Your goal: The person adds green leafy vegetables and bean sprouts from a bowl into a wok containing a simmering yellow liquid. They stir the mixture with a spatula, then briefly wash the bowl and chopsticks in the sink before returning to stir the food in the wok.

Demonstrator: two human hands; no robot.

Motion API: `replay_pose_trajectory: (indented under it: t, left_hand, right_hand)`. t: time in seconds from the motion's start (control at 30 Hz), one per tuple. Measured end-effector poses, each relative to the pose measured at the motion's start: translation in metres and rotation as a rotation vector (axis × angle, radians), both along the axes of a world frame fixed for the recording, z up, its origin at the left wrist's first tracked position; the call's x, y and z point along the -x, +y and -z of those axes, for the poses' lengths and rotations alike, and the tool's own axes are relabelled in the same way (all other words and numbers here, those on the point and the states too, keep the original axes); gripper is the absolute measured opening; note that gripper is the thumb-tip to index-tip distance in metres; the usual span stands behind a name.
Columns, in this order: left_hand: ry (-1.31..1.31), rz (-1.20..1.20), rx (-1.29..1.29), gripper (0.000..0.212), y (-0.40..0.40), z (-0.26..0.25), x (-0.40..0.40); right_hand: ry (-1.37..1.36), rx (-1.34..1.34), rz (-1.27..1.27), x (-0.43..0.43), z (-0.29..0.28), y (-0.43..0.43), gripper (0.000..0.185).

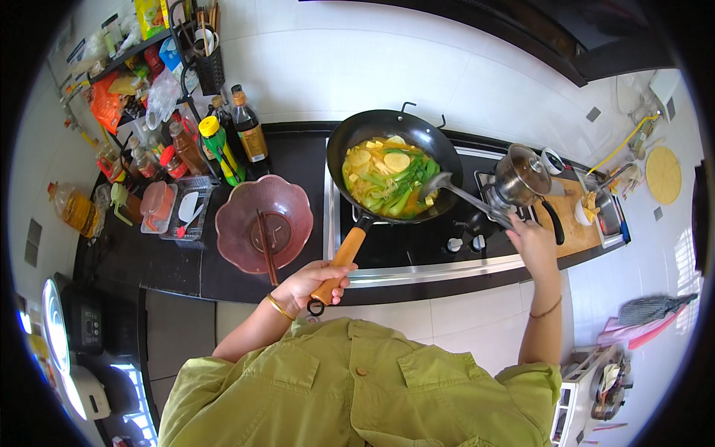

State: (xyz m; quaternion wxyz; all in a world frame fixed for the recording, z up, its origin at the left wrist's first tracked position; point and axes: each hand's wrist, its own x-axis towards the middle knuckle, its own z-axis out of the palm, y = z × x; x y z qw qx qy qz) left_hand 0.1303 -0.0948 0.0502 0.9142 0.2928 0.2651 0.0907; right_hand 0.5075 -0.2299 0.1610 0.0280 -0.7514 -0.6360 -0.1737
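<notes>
My left hand is closed around the wooden handle of a black wok over the stove's left side. In the wok, leafy greens, pale round slices, thin mushrooms and small yellow cubes lie in orange-yellow broth. My right hand grips the handle of a grey metal ladle, its bowl tilted against the food at the wok's right side. Left of the wok stands a pink scalloped bowl with a pair of chopsticks resting in it and over its rim.
A lidded pot with a black handle stands on the right burner, near my right hand. Beyond it are a wooden cutting board and a sink. Sauce bottles and a wire basket crowd the counter's left side.
</notes>
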Motion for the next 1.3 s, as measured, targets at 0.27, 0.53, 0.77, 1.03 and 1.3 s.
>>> replay_pose_trajectory:
  t: [0.27,0.53,0.77,1.03,1.3]
  left_hand:
    - [-0.002,0.002,-0.026,0.046,0.0,-0.004,0.0]
    - [-0.011,-0.002,-0.013,0.046,0.0,-0.002,0.0]
    - [-0.016,-0.011,-0.005,0.045,0.0,-0.001,0.001]
    - [-0.013,-0.013,-0.009,0.045,-0.001,-0.002,0.001]
    - [-0.017,-0.01,0.0,0.045,-0.002,-0.001,0.001]
  right_hand:
    - [-0.023,-0.189,-0.089,0.002,0.037,0.027,0.029]
    - [-0.034,-0.209,-0.046,-0.003,0.049,0.022,0.032]
    - [-0.006,-0.135,-0.024,0.002,0.015,0.003,0.034]
    - [0.014,-0.08,0.02,0.014,0.049,0.016,0.033]
    - [0.029,-0.077,-0.015,0.021,0.044,0.016,0.034]
